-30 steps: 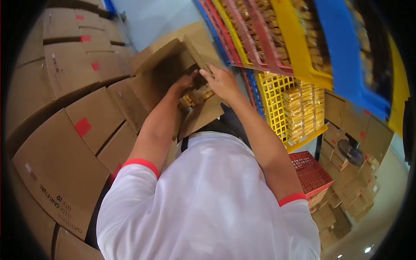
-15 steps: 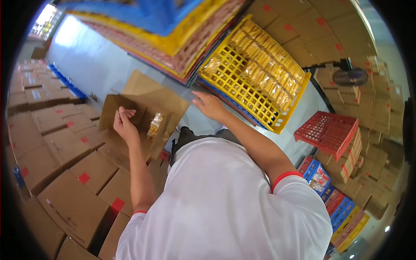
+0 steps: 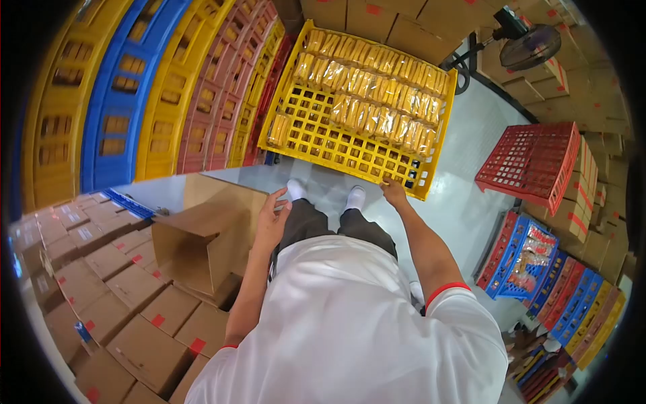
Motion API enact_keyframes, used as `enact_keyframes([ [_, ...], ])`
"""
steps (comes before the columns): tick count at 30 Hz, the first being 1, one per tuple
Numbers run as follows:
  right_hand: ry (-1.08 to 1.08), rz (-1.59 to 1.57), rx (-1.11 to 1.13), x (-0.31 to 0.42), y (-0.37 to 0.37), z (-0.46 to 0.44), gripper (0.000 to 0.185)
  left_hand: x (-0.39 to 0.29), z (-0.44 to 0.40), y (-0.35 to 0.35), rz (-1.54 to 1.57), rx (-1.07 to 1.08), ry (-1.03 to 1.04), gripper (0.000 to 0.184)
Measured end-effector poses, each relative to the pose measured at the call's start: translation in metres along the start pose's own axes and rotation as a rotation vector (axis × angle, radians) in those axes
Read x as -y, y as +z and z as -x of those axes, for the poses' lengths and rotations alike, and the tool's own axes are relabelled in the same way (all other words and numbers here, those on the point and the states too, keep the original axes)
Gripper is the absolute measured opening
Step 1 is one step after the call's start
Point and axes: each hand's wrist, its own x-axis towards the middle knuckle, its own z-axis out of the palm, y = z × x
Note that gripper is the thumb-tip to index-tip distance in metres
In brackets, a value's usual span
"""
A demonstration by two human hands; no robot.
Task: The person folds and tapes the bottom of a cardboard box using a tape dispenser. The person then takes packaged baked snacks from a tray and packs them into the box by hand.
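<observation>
My right hand [image 3: 394, 193] is at the near rim of a yellow plastic crate [image 3: 323, 153], its fingers curled at the edge. Rows of clear-wrapped yellowish packs [image 3: 380, 87] fill the crate's far part, and one small group stands at its left side. My left hand [image 3: 270, 221] is held in the air with fingers apart and nothing in them. Just left of it stands an open cardboard box [image 3: 235, 232] with raised flaps; its bottom is hidden from this angle.
Tall stacks of filled yellow, blue and pink crates [image 3: 128, 101] rise at the left. Closed cartons [image 3: 155, 343] are piled at lower left. To the right are a red crate [image 3: 531, 161] on cartons, a black fan [image 3: 531, 47] and stacked coloured crates [image 3: 558, 296].
The view has turned toward the yellow crate. My left hand has left the open box, and my right hand has come to the crate's near rim.
</observation>
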Motion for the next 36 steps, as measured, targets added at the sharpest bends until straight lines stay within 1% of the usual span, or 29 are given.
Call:
enact_keyframes([
  [1,0.013,-0.02,-0.002,0.004,-0.001,-0.01,0.049,0.002,-0.012,0.002,-0.02,0.036,-0.006,0.041],
  [3,-0.046,-0.019,-0.075,0.024,-0.004,-0.033,0.054,0.013,-0.043,0.002,-0.061,0.065,-0.049,0.041],
  [4,0.012,-0.204,-0.049,0.035,-0.003,-0.044,0.059,0.019,-0.06,0.003,-0.086,0.076,-0.093,0.042],
  [5,0.032,-0.22,-0.053,0.047,0.0,-0.055,0.059,0.026,-0.08,0.005,-0.101,0.096,-0.095,0.042],
  [6,0.032,-0.219,-0.118,0.057,0.006,-0.07,0.06,0.033,-0.104,0.009,-0.116,0.118,-0.108,0.042],
  [7,0.037,-0.218,-0.186,0.067,0.01,-0.085,0.061,0.042,-0.133,0.013,-0.132,0.144,-0.119,0.043],
  [8,0.067,-0.232,-0.191,0.076,0.016,-0.1,0.061,0.054,-0.163,0.019,-0.146,0.174,-0.124,0.043],
  [10,0.057,-0.233,-0.225,0.09,0.019,-0.135,0.062,0.084,-0.23,0.037,-0.327,0.287,-0.066,0.046],
  [12,0.09,-0.263,-0.258,0.097,0.026,-0.166,0.063,0.105,-0.296,0.061,-0.438,0.339,-0.067,0.054],
  [13,0.092,-0.287,-0.303,0.098,0.029,-0.182,0.065,0.118,-0.332,0.073,-0.45,0.383,-0.111,0.057],
  [14,0.121,-0.287,-0.286,0.095,0.032,-0.196,0.065,0.134,-0.364,0.085,-0.461,0.427,-0.159,0.06],
  [15,0.102,-0.329,-0.36,0.092,0.036,-0.209,0.064,0.128,-0.388,0.096,-0.514,0.431,-0.19,0.065],
  [16,0.079,-0.367,-0.434,0.09,0.041,-0.215,0.063,0.169,-0.423,0.11,-0.427,0.453,-0.235,0.067],
  [17,0.099,-0.363,-0.414,0.09,0.049,-0.216,0.063,0.129,-0.432,0.119,-0.499,0.448,-0.209,0.071],
  [19,0.216,-0.463,-0.373,0.105,0.053,-0.219,0.064,0.129,-0.466,0.14,-0.378,0.553,-0.38,0.082],
  [20,0.304,-0.689,-0.269,0.132,0.035,-0.204,0.062,0.125,-0.471,0.147,-0.426,0.552,-0.374,0.083],
  [21,0.31,-0.688,-0.271,0.133,0.035,-0.205,0.062,0.118,-0.478,0.156,-0.473,0.548,-0.363,0.085],
  [22,0.225,-0.45,-0.386,0.132,0.038,-0.206,0.061,0.12,-0.481,0.162,-0.473,0.554,-0.369,0.085],
  [23,0.142,-0.21,-0.49,0.13,0.041,-0.206,0.06,0.123,-0.482,0.168,-0.368,0.541,-0.374,0.087],
  [24,0.094,-0.235,-0.561,0.126,0.038,-0.213,0.059,0.125,-0.483,0.173,-0.263,0.524,-0.377,0.089],
  [25,0.1,-0.235,-0.555,0.124,0.037,-0.225,0.059,0.125,-0.486,0.179,-0.264,0.527,-0.385,0.089],
  [27,0.237,-0.31,-0.489,0.121,0.033,-0.246,0.063,0.12,-0.493,0.19,-0.162,0.579,-0.41,0.095],
  [28,0.282,-0.346,-0.421,0.125,0.031,-0.25,0.069,0.112,-0.492,0.195,-0.162,0.582,-0.411,0.095],
  [30,0.297,-0.348,-0.402,0.129,0.034,-0.255,0.071,0.105,-0.485,0.204,-0.137,0.499,-0.4,0.09],
  [31,0.303,-0.351,-0.385,0.126,0.034,-0.261,0.074,0.112,-0.486,0.208,-0.134,0.502,-0.399,0.09],
  [32,0.319,-0.387,-0.402,0.124,0.034,-0.267,0.08,0.117,-0.487,0.209,-0.097,0.458,-0.418,0.091],
  [33,0.311,-0.385,-0.403,0.125,0.03,-0.27,0.08,0.118,-0.488,0.21,-0.059,0.41,-0.436,0.093],
  [35,0.39,-0.667,-0.358,0.13,0.023,-0.278,0.085,0.119,-0.487,0.214,-0.059,0.397,-0.468,0.093],
  [36,0.378,-0.67,-0.354,0.13,0.022,-0.28,0.085,0.117,-0.483,0.214,-0.065,0.392,-0.511,0.093],
])
